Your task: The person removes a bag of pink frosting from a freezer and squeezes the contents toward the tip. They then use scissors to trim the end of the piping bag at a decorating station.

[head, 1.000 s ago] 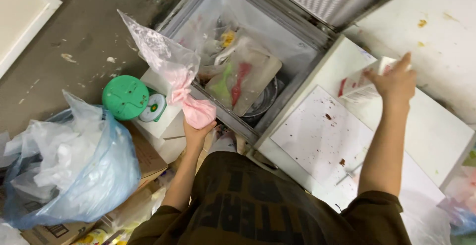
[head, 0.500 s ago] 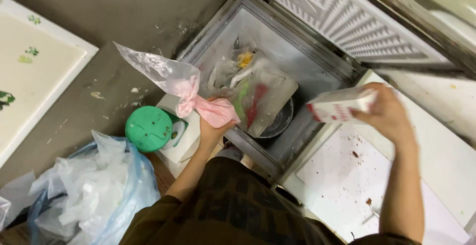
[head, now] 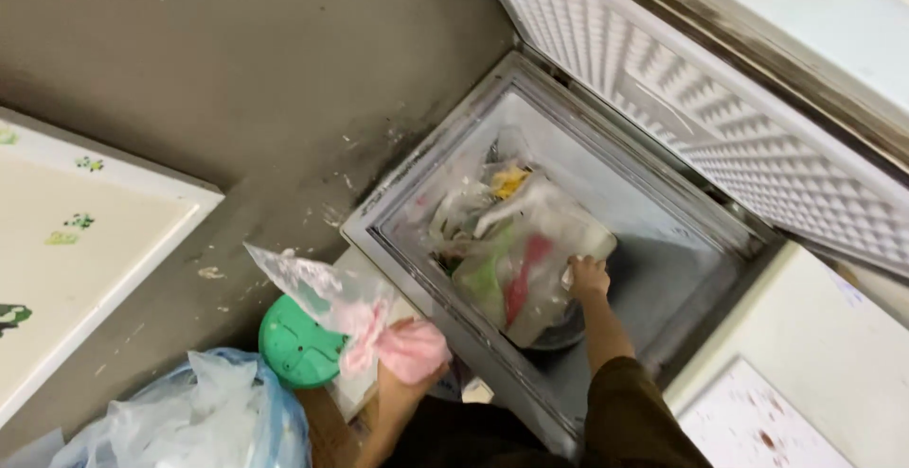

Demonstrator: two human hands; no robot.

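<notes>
At lower centre of the frame the left hand is closed around a pink-filled clear plastic bag, held up beside the green round lid. The right hand reaches down into the open chest freezer at centre right, fingers pressed on a pale packet atop the heap of bagged food. The step in hand looks like stocking the freezer.

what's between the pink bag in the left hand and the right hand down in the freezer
In the head view, the freezer's grey rim and the clear bags of food inside it lie between the pink bag and the right hand.
</notes>
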